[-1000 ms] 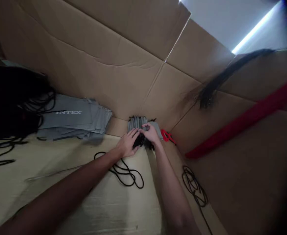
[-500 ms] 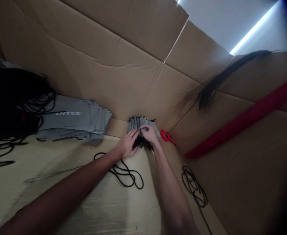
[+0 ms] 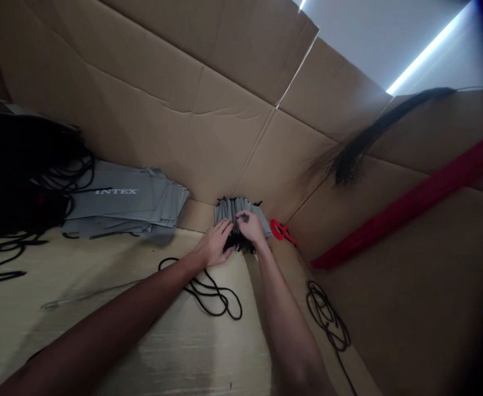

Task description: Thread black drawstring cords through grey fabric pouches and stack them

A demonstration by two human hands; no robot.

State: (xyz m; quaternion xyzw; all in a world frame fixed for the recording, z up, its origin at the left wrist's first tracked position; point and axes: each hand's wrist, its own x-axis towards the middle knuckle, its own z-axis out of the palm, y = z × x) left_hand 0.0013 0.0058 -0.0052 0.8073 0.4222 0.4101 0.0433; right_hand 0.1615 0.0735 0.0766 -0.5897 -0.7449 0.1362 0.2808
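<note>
The grey bunch (image 3: 227, 209) could fall over and spread out, because its thin pieces stand on their edges, side by side, and they look floppy. If the left hand (image 3: 216, 243) let go too fast, I think some of them would slide down. There are black bits of cord by both hands, so two pieces could get caught on each other and pull together. A loose black cord (image 3: 221, 308) lies on the bench (image 3: 183, 352) with the left arm across it, so the arm could drag it along. The red loop (image 3: 279, 230) is just right of the bunch, and the right hand (image 3: 253, 226) might bump it.

The bunch is at the far side of the bench, close to the cardboard wall (image 3: 220, 143). It is dull grey, like a row of thin books packed tight, with little black tips on top and a dark tangle in front. The left hand lies flat against its left side, thumb out away from the fingers. The right hand is curled over the top, finger and thumb close together. I cannot tell if it is pinching a piece, because the fingertips are too small to see well
</note>
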